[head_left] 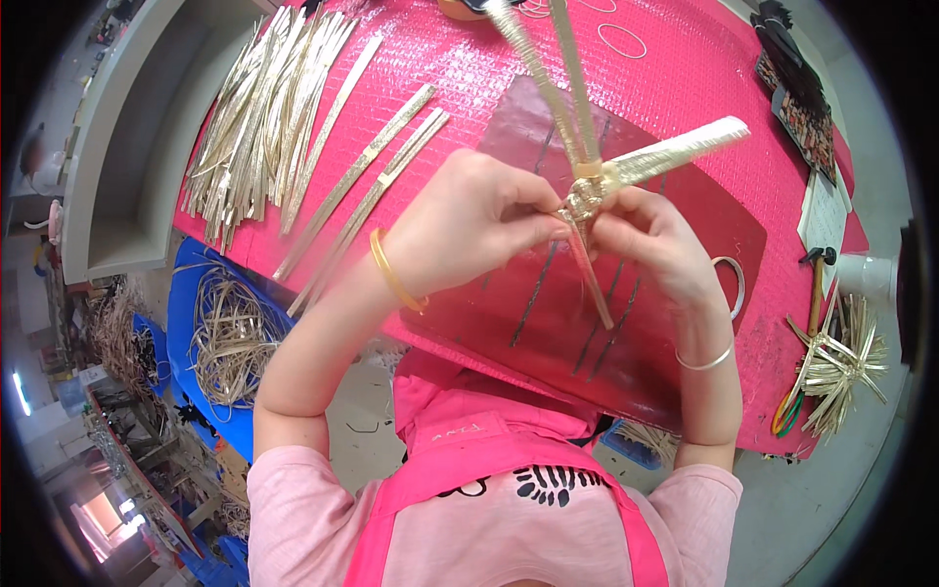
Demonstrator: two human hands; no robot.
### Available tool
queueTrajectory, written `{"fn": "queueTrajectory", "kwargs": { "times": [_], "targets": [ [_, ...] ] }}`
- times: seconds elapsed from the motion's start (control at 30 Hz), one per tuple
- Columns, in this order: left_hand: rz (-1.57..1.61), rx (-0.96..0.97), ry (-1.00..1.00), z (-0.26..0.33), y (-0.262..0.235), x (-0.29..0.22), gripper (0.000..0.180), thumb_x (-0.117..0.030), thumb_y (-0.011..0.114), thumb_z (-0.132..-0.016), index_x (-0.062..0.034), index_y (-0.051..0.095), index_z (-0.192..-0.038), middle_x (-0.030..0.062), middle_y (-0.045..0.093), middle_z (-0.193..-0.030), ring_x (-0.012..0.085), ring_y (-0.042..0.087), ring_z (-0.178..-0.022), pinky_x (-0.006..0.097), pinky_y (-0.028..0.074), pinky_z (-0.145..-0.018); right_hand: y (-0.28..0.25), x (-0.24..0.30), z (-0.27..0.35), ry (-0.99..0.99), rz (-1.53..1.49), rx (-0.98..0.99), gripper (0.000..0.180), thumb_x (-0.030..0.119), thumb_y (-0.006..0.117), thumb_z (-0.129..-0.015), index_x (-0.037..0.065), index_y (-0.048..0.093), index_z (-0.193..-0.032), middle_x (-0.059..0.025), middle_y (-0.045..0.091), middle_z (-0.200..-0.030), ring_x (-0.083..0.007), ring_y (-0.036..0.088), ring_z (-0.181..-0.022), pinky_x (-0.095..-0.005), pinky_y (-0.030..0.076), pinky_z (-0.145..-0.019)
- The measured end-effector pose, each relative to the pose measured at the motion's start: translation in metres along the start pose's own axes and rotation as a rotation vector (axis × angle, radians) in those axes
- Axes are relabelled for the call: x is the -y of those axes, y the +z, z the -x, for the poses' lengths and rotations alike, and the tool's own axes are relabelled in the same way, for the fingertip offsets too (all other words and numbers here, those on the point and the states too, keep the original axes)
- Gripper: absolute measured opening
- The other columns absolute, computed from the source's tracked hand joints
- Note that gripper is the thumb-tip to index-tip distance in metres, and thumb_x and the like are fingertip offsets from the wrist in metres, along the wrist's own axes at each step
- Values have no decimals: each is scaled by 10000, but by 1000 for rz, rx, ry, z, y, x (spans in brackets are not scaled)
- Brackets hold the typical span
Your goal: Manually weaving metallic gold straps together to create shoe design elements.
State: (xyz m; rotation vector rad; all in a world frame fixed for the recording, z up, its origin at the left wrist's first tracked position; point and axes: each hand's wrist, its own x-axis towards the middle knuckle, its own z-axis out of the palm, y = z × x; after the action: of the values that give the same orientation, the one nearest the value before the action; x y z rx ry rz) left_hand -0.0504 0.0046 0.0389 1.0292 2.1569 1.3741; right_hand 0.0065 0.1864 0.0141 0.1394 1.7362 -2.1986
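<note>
Two hands meet above a dark red mat (pixel 646 362), left hand (pixel 494 210) and right hand (pixel 646 230) each clamped by thumb and finger on a gold woven piece (pixel 587 201). Its tight centre appears formed, while long loose ends (pixel 680 154) suggest much plaiting remains. Gold strips (pixel 269 117) crowd the left of the pink tabletop (pixel 690 64), whose near edge runs just beside the worker's apron (pixel 455 440); open room lies beyond the hands, with a hammer (pixel 816 298) near the right edge.

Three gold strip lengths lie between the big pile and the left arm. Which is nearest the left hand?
The rightmost gold length: no other loose length lies between it and the left hand; the others sit nearer the big pile.
</note>
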Motion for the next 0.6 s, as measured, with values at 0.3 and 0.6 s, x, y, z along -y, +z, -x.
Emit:
{"fn": "queueTrajectory", "kwargs": {
  "times": [0.3, 0.6],
  "targets": [
    [-745, -356, 211, 3, 21, -6, 121, -73, 605, -701, 31, 570, -750, 47, 569, -576, 77, 525, -485, 214, 400, -425, -4, 2, -5, 188, -128, 81, 221, 140, 626, -720, -4, 548, -868, -37, 569, -724, -81, 532, -655, -198, 423, -563],
    [498, -70, -515, 5, 2, -17, 113, -55, 538, -743, 25, 603, -790, 130, 573, -633, 117, 551, -505, 235, 433, -476, 17, -18, -4, -347, 181, -217, 102, 29, 593, -720, -22, 604, -808, -27, 583, -736, -67, 507, -652, -196, 410, -586]
  ]
}}
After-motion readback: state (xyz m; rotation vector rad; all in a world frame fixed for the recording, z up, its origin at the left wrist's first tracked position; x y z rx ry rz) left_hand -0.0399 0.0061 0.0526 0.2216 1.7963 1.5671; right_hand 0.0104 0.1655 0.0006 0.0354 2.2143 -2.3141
